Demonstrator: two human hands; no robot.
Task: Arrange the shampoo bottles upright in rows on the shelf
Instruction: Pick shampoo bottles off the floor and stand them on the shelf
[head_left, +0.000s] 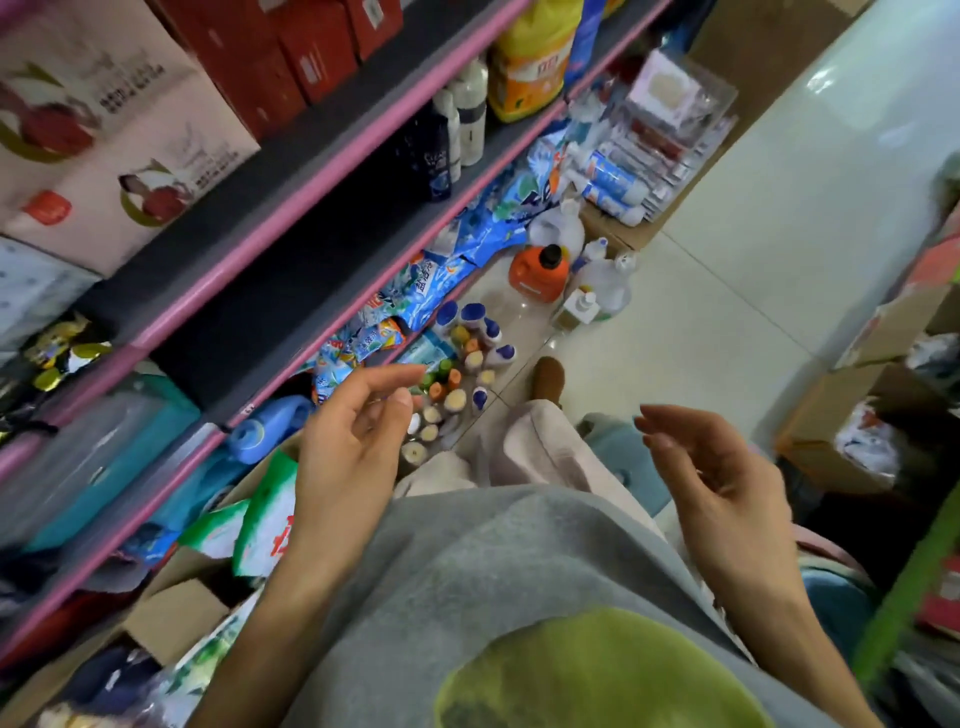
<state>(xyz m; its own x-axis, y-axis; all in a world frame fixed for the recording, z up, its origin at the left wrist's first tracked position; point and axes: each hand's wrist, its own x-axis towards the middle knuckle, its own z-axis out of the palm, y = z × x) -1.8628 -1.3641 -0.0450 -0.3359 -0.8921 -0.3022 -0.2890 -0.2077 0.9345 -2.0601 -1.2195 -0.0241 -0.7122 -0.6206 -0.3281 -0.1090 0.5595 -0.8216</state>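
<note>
Grey sweatshirt (519, 571) with a yellow-green patch is filling the bottom of the view, nearest the lens. Both bare forearms are reaching forward from it.

Left hand (348, 441) is hovering palm-up near the pink shelf edge (322, 192), fingers (395, 374) loosely spread and slightly curved, gripping nothing, touching nothing. Right hand (722, 467) is hanging in the air over the floor side, palm turned inward, fingers relaxed and gently bent, thumb apart from them, also holding nothing.

Shampoo bottles on shelf (452, 135) are standing upright on the dark middle shelf: one dark navy bottle in front, pale white ones behind it, just beside a yellow-orange detergent jug (530, 67).

Cluster of small bottles (457, 374) is sitting upright on the tiled floor (727, 260) past the left fingertips, caps blue, orange, green and cream; labels too blurred to read. Orange jug with black cap (540, 270) and clear bottles are standing farther along the floor. Blue detergent bags (467, 249) are lying along the lowest shelf.
</note>
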